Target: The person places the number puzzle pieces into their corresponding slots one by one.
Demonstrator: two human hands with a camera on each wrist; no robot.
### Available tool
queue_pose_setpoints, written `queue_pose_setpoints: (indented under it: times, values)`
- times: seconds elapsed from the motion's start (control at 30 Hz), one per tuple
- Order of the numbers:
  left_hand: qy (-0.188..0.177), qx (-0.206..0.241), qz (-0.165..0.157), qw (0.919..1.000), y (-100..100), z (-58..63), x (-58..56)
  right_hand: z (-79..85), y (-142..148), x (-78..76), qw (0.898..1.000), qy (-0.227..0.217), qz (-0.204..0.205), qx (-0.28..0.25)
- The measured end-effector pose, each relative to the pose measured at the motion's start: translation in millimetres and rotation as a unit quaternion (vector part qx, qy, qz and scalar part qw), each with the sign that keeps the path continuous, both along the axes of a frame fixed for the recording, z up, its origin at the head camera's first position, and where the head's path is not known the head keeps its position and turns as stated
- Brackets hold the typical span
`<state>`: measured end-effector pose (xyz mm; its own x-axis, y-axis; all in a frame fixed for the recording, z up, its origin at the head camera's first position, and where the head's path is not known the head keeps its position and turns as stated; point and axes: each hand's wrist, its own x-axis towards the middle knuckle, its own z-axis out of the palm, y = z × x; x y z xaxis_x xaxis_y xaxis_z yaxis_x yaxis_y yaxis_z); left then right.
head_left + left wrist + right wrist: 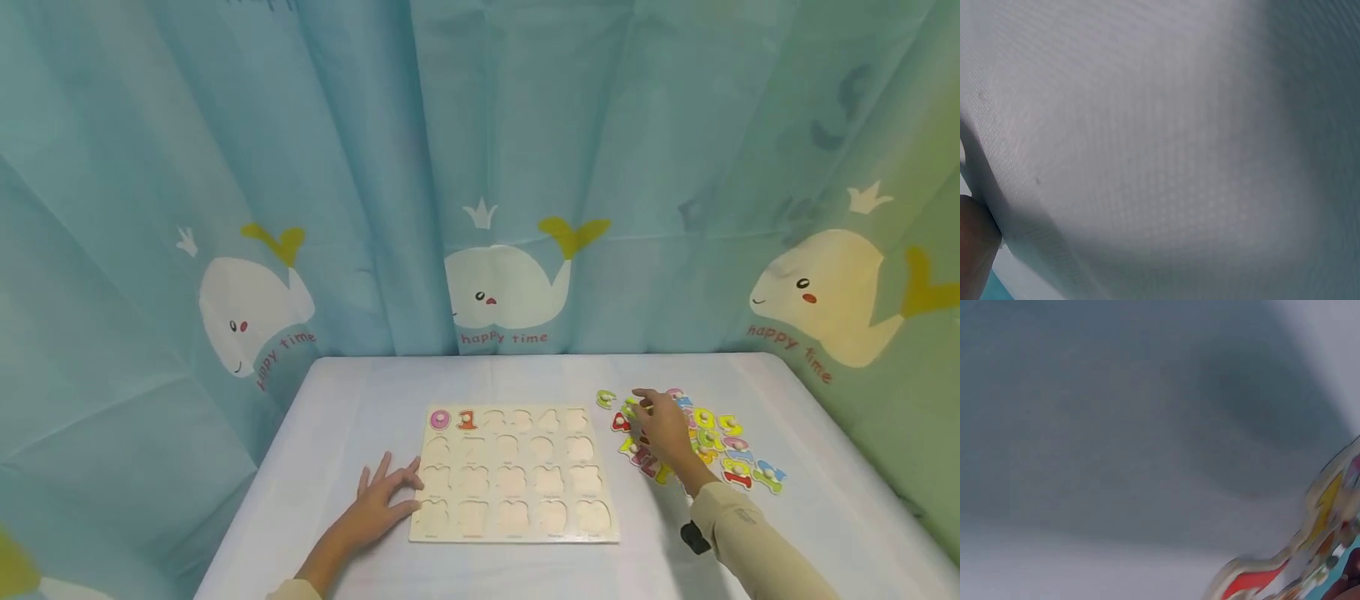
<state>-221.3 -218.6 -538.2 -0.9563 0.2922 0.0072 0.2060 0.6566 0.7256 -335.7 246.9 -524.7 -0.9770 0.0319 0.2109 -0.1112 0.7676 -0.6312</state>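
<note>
Across from me, a person's two bare hands work over a white cloth-covered tabletop (360,392), with a teal curtain (510,125) printed with white whales behind it. A pale, flat wooden puzzle board (492,479) with number-shaped recesses lies near the middle of the tabletop. The left hand (377,506) rests at the board's left edge, its fingers spread, the thumb touching the rim. The right hand (666,427) reaches over a loose cluster of brightly coloured, knobbed wooden number pieces (703,418) beside the board. Its fingers are bent close to a small green piece near their tips; I cannot tell whether they pinch it. The right wrist view catches only blurred piece edges in its lower corner.

The work looks barely begun, I would judge: the pink zero (439,419) and the orange-red one (467,420) sit in the first two recesses of the top row. The other recesses are bare, and their numbers appear to lie in that cluster, some overlapping
</note>
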Motion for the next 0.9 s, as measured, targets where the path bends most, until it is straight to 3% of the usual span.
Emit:
queue_pose_setpoints:
  times: [0.27,0.47,0.63,0.77,0.9]
  values:
    - [-0.002,-0.002,-0.007,1.0000,0.2,1.4,-2.1,7.2,28.1,12.8,0.999,0.040,-0.011,0.004]
    - [-0.001,0.001,-0.004,1.0000,2.4,0.6,-4.3,10.8,55.6,18.2,0.999,-0.007,-0.045,0.003]
    - [0.004,0.004,-0.006,1.0000,2.5,-1.5,-4.1,9.1,83.6,34.8,0.997,-0.051,-0.064,0.001]
    - [0.010,0.003,-0.005,0.9999,1.5,-1.2,-1.8,5.5,102.8,49.8,0.997,-0.046,-0.063,0.019]
    - [0.007,0.003,-0.002,1.0000,0.3,0.6,-0.1,1.9,105.0,54.1,0.998,-0.044,-0.040,0.002]
